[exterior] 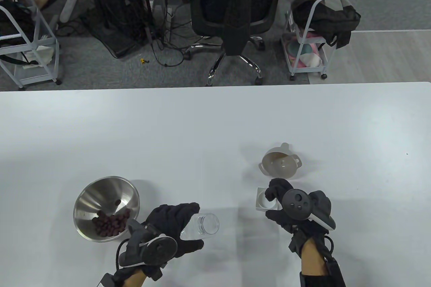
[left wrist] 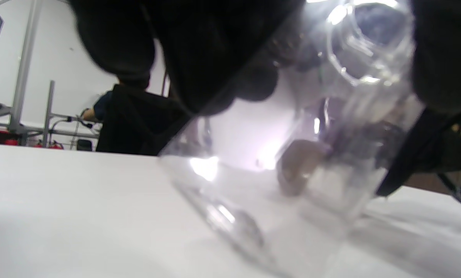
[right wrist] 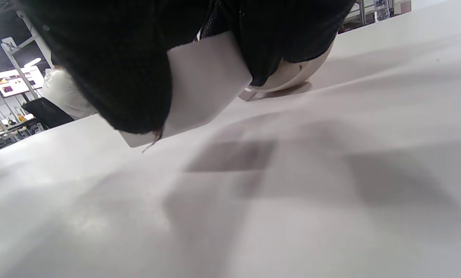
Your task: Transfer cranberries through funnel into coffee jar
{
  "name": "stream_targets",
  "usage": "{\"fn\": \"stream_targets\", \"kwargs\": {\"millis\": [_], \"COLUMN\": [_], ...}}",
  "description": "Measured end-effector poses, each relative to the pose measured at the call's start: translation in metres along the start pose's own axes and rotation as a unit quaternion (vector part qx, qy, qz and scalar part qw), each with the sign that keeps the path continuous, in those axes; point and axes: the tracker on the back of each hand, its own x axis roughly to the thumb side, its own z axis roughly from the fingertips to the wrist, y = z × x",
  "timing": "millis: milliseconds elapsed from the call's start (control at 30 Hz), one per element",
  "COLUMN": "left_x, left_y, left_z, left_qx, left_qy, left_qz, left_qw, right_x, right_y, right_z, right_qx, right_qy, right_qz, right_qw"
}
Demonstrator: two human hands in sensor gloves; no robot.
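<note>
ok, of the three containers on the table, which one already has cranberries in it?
The steel bowl left of the left hand. The clear jar that hand grips and the funnel look empty.

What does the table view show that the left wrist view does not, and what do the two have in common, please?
Only the table view shows the steel bowl of cranberries, the funnel, and the right hand holding a white square lid. Only the left wrist view shows the jar's clear wall up close, tilted over the table. Both show the left hand gripping the open jar.
</note>
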Motion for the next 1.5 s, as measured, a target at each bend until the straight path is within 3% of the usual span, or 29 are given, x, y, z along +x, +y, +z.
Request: {"fn": "stream_targets", "kwargs": {"millis": [300, 400, 867, 1500], "left_x": [0.000, 0.000, 0.000, -0.008], "left_y": [0.000, 0.000, -0.001, -0.022], "left_z": [0.000, 0.000, 0.000, -0.021], "left_qx": [-0.002, -0.002, -0.005, -0.029], "left_qy": [0.000, 0.000, 0.001, 0.037], "left_qz": [0.000, 0.000, 0.004, 0.115], "left_qw": [1.000, 1.000, 1.000, 0.992], "right_x": [-0.003, -0.001, 0.004, 0.024], "right_y": [0.010, 0.013, 0.017, 0.005], "right_z": [-0.004, -0.006, -0.007, 0.000], "right_qx": [0.022, 0.058, 0.081, 0.036], "right_qy": [0.013, 0.013, 0.008, -0.029], "right_qz": [0.013, 0.034, 0.066, 0.057], "right_qw": [1.000, 0.998, 0.994, 0.997]}}
